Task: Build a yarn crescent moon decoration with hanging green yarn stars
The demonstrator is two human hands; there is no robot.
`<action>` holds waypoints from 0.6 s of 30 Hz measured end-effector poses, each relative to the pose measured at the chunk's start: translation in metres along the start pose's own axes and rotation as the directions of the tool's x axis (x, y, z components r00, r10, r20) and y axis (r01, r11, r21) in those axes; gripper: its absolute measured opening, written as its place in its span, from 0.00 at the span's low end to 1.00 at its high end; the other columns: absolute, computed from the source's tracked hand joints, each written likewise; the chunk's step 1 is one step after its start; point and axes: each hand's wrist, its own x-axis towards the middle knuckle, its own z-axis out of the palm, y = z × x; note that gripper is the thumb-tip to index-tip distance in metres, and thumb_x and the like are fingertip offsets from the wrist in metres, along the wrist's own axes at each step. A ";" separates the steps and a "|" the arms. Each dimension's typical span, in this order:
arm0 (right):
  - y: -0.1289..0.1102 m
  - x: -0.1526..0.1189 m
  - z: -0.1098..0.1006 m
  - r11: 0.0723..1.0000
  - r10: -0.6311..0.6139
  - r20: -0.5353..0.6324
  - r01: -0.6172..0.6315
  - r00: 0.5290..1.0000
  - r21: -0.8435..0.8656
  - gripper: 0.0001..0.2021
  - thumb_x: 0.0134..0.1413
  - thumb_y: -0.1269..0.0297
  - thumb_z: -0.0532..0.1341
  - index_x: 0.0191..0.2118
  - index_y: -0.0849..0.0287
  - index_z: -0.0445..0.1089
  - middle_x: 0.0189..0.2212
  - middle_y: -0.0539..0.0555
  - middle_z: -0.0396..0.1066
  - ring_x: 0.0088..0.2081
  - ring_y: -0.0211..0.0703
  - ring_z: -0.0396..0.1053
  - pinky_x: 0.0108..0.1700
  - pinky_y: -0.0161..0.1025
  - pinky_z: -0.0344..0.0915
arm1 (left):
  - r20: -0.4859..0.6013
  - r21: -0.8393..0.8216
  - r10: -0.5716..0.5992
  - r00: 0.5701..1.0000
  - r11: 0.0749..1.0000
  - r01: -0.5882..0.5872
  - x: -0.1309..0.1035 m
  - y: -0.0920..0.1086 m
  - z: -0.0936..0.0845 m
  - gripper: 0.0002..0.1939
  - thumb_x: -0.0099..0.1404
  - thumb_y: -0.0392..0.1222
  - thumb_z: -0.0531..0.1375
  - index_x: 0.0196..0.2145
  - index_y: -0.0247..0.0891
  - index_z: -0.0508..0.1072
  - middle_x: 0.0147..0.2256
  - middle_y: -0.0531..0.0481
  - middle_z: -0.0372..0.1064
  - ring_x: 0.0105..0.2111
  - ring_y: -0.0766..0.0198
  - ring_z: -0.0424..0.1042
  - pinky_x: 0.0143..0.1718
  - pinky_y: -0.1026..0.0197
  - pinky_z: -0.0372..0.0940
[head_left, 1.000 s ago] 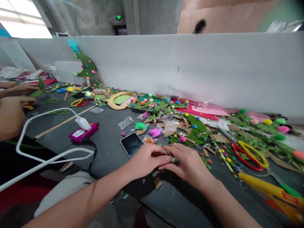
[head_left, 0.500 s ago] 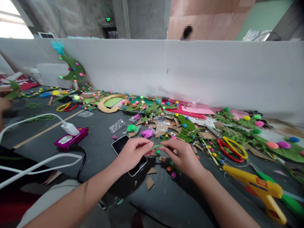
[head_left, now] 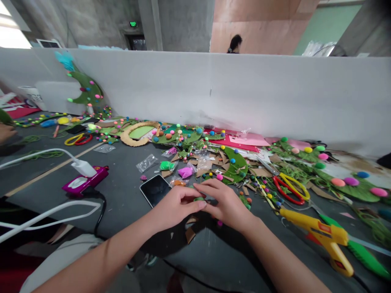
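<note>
My left hand [head_left: 172, 203] and my right hand [head_left: 227, 203] meet over the dark table. Between their fingertips is a small, thin green piece [head_left: 199, 199], mostly hidden by the fingers; its material is unclear. Both hands are closed, thumbs and fingers pinched together. A phone [head_left: 154, 190] lies face up beside my left hand, partly covered by it. Just beyond the hands are small plastic packets of green [head_left: 167, 165], pink [head_left: 185, 172] and orange stuff. To the right of these sits a green crescent [head_left: 234, 166] dotted with coloured pompoms.
A yellow glue gun [head_left: 319, 230] and red-and-yellow scissors [head_left: 291, 189] lie at right. At left, a purple power strip [head_left: 87, 181] has a white plug and cables. Cardboard scraps and pompom-covered pieces line the white partition [head_left: 146, 85]. Another person's hand [head_left: 6, 133] shows at far left.
My hands have come closer together and lower, and the green strip once stretched between them is now mostly covered by fingers. The view has turned slightly right.
</note>
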 end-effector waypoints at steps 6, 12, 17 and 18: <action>-0.006 0.002 -0.003 1.000 -0.012 0.053 0.013 0.999 -0.017 0.17 0.64 0.52 0.62 0.52 0.58 0.76 0.43 0.58 0.77 0.44 0.46 0.73 0.46 0.42 0.71 | -0.014 0.015 0.009 1.000 1.000 -0.008 0.000 0.000 -0.002 0.13 0.67 0.45 0.63 0.30 0.33 0.78 0.25 0.53 0.68 0.27 0.67 0.62 0.30 0.64 0.56; -0.005 0.001 -0.001 1.000 -0.027 -0.037 0.027 0.999 0.011 0.24 0.64 0.51 0.62 0.60 0.58 0.71 0.48 0.59 0.77 0.47 0.46 0.74 0.49 0.43 0.72 | -0.052 -0.108 -0.018 0.998 0.994 0.012 -0.001 0.000 -0.004 0.15 0.70 0.51 0.60 0.38 0.34 0.76 0.32 0.50 0.72 0.31 0.65 0.71 0.34 0.63 0.66; -0.001 0.000 -0.001 0.999 -0.043 -0.041 0.042 0.998 -0.011 0.26 0.63 0.53 0.64 0.64 0.54 0.68 0.60 0.60 0.70 0.59 0.49 0.70 0.59 0.46 0.69 | -0.106 -0.518 -0.196 0.975 0.848 0.114 -0.005 0.005 -0.002 0.19 0.70 0.48 0.63 0.54 0.39 0.68 0.47 0.43 0.76 0.44 0.57 0.78 0.49 0.53 0.72; -0.001 0.000 -0.001 0.999 -0.045 -0.051 0.044 0.998 -0.022 0.24 0.64 0.55 0.64 0.62 0.55 0.69 0.60 0.60 0.70 0.59 0.49 0.70 0.58 0.46 0.70 | -0.095 -0.568 -0.210 0.973 0.814 0.120 -0.005 0.006 -0.003 0.18 0.70 0.46 0.63 0.54 0.39 0.68 0.47 0.42 0.76 0.44 0.56 0.79 0.50 0.52 0.72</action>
